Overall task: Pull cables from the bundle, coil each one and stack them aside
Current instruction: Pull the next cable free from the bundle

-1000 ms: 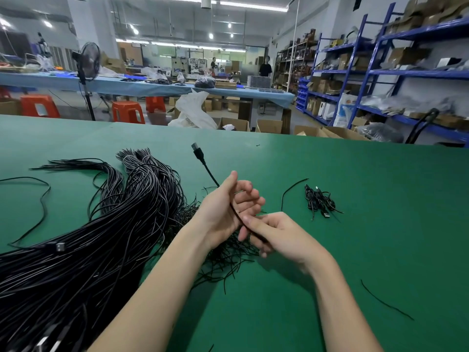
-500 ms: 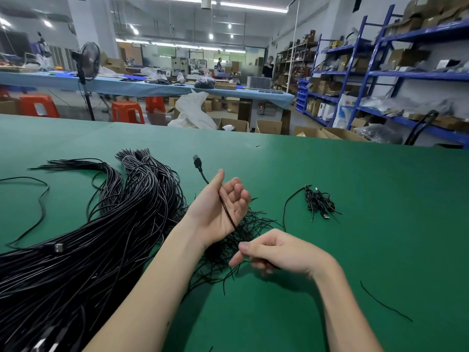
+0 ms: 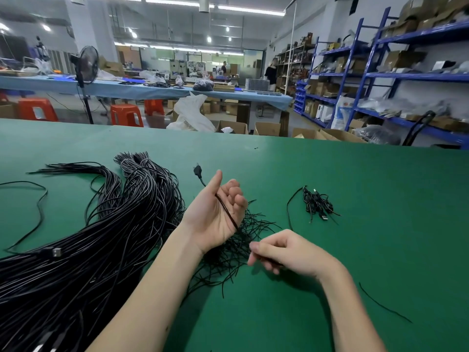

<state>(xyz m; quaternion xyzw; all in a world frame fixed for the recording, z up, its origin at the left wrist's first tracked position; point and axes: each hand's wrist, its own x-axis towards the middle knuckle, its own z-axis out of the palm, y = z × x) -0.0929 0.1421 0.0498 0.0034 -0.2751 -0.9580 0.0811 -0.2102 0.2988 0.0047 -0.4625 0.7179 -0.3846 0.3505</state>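
- Head view: left hand (image 3: 215,214) was raised palm-up over the green table (image 3: 355,199), fingers curled inward and thumb upright, with one black cable (image 3: 225,208) lying across the palm; its plug end (image 3: 198,170) stuck out past the thumb.
- Right hand (image 3: 286,252) sat lower and nearer, thumb and forefinger pinching the same cable; the other fingers were loosely curled.
- The cable bundle (image 3: 88,237) lay to the left, touching the left forearm; loose short ties (image 3: 236,250) were scattered under both hands.
- One coiled cable (image 3: 316,204) rested well apart to the right, so the stack had barely begun.
- Judgement: coiling step in hand, first loop being laid over the left palm.
- Next move likely calls for the right hand to feed slack round the left fingers without snagging the ties.
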